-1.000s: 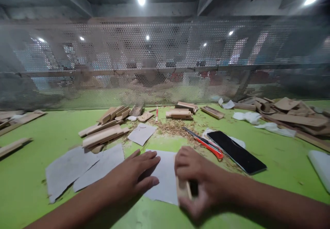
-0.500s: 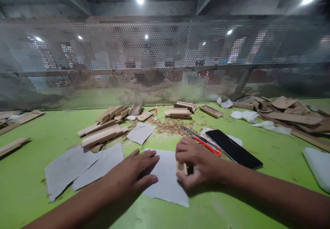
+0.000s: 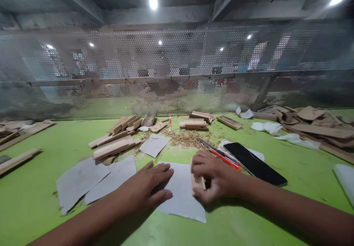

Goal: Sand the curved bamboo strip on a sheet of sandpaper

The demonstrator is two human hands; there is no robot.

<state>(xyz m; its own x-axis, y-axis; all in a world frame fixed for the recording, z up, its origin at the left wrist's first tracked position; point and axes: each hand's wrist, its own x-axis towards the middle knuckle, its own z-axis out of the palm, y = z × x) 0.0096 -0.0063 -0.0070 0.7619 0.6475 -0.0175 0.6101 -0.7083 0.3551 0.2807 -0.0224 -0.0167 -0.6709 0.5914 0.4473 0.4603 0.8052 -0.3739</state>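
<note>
On the green table a sheet of white paper (image 3: 181,198) lies between my two hands. My left hand (image 3: 156,181) rests palm down on its left part, fingers stretched out. A small pale wooden block (image 3: 197,183) stands at the paper's right edge, and my right hand (image 3: 210,176) grips it with the fingers over its far end and the thumb at its near end. Part of the block is hidden by the fingers. Just beyond the right hand lies a red utility knife (image 3: 221,155), beside a black phone (image 3: 253,163).
Torn paper pieces (image 3: 80,183) lie to the left, below stacked wooden strips (image 3: 116,146). Wood shavings (image 3: 185,139) and more trough-shaped pieces (image 3: 193,123) are further back. Scrap pieces (image 3: 315,124) are heaped at the right. A perforated metal screen (image 3: 177,69) closes off the far edge.
The view has shifted slightly, moving everything a little right. More of the wooden block now shows under my right hand. My left hand stays flat on the paper.
</note>
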